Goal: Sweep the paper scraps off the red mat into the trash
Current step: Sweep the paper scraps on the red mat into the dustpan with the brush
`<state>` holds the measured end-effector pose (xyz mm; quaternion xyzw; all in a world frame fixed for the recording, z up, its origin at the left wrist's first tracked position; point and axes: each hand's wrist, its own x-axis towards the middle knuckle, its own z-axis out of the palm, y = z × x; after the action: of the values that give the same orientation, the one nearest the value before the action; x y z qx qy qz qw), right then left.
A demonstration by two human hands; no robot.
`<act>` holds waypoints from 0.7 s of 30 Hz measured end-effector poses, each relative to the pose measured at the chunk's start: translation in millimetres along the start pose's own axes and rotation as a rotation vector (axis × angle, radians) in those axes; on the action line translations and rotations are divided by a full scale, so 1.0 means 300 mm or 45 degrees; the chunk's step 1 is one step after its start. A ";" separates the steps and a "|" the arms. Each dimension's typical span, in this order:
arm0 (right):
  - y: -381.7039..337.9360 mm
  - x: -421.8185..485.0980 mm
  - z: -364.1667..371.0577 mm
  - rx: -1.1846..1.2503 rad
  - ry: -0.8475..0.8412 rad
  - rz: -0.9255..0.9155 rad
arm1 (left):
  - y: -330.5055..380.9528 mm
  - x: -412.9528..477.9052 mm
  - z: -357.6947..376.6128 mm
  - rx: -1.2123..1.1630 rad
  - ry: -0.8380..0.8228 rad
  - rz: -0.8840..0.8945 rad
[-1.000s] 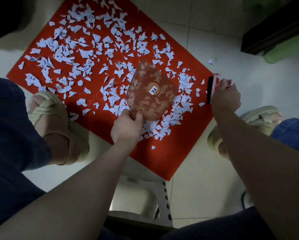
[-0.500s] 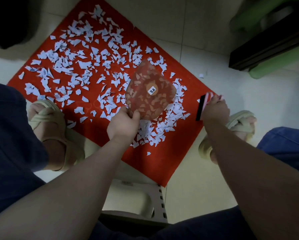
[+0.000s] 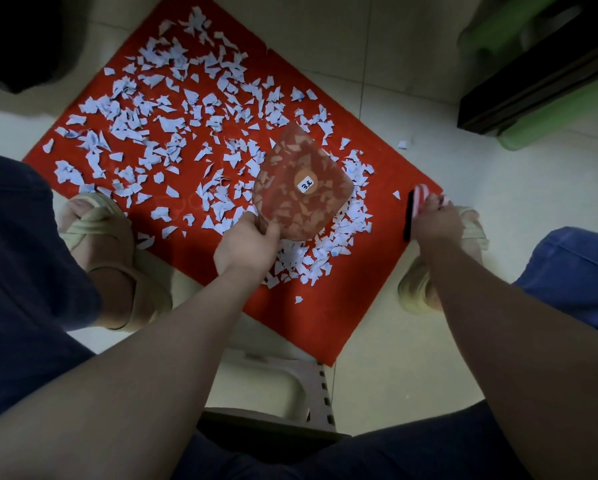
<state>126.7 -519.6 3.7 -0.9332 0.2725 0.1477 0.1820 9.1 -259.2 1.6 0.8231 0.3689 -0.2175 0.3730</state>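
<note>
Left hand (image 3: 245,247) curled round the handle of a dustpan (image 3: 301,199): translucent red plastic, rounded-triangular, tilted up over the mat, with a round sticker (image 3: 306,183) on it. Right hand (image 3: 434,221) grips a small brush (image 3: 410,216) with a black edge and pink-white striped back, at the mat's right edge. Paper scraps (image 3: 173,133) are pale, jagged torn bits, scattered across the flat red mat (image 3: 308,323). The densest clump is under and just right of the dustpan, between the hands.

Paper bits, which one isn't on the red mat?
The lone paper scrap lying on the pale floor just past the red mat's far edge; every other sits on red.
</note>
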 end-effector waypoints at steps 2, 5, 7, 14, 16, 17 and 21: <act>-0.002 -0.017 0.008 0.057 -0.011 -0.019 | 0.002 -0.001 0.001 0.009 -0.009 0.016; -0.016 -0.040 0.015 0.099 0.109 -0.089 | 0.000 -0.002 0.003 0.021 -0.009 0.033; -0.023 -0.046 -0.006 0.056 0.217 -0.068 | -0.005 -0.004 0.003 0.024 -0.006 0.036; 0.043 0.010 -0.070 0.108 0.080 0.067 | -0.010 -0.022 0.000 0.051 0.002 0.046; 0.045 0.042 -0.064 0.228 0.019 0.095 | -0.006 -0.023 0.004 0.054 -0.003 0.054; 0.037 0.051 -0.064 0.267 -0.004 0.118 | -0.004 -0.022 0.007 0.057 -0.007 0.058; -0.003 0.010 -0.089 0.107 -0.053 -0.017 | 0.005 -0.021 0.019 0.095 -0.015 0.074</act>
<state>134.3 -531.4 26.5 -0.9233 0.2684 0.1542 0.2275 5.6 -267.2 2.6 0.8456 0.3341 -0.2250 0.3502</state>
